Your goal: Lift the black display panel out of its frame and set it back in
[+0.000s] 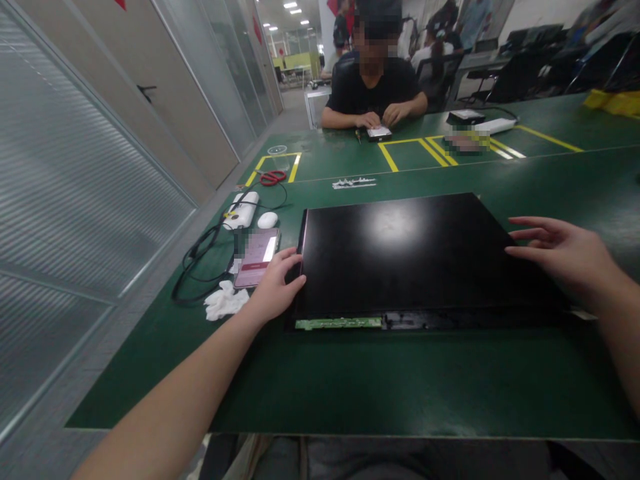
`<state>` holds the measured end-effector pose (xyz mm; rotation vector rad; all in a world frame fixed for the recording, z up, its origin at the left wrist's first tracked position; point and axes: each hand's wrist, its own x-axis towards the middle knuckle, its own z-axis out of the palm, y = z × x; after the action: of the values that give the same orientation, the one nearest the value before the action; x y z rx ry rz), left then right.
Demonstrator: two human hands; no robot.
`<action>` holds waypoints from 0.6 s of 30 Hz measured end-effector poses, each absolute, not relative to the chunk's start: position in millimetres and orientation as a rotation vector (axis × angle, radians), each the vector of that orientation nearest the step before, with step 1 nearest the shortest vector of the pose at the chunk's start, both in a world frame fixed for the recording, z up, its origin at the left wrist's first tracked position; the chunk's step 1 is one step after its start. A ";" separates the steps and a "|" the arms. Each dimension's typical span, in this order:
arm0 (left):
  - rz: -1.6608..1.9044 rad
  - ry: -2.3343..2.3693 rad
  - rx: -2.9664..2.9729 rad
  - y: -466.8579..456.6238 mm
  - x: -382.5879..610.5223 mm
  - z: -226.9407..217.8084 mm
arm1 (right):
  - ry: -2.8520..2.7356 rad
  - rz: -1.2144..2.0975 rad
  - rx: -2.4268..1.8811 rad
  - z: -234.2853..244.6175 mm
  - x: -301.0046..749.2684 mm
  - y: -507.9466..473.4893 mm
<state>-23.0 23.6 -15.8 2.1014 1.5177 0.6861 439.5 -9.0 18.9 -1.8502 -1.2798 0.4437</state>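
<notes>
1. A black panel lies flat on the green table, right in front of the person seated this side; a ceiling light glares off its face.
2. The left hand is half open, thumb and forefinger apart, their tips against the panel's left edge; whether it actually grips, I cannot tell.
3. The right hand is loosely open, fingers spread at the panel's right edge; from here I cannot tell whether the fingertips touch.
4. Along the near edge runs a green circuit strip; any print on it is too fine to read.
5. Just left of the left hand lies a lit phone, a dark red bar on its pinkish screen, the words too blurred to make out. A crumpled tissue sits beside it.
6. Beyond are a black cable and red-handled scissors.
7. Across the table, a co-worker has both hands at a small box; its white label is illegible from here.
</notes>
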 end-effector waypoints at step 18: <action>0.679 1.509 2.222 19.2 -17.3 -18.4 | -1.246 0.445 -1.878 22.2 434.7 -9.6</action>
<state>-17.3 19.2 -18.4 2.2224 1.5086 0.6786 434.7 -9.6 22.2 -1.8779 -1.2462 0.4447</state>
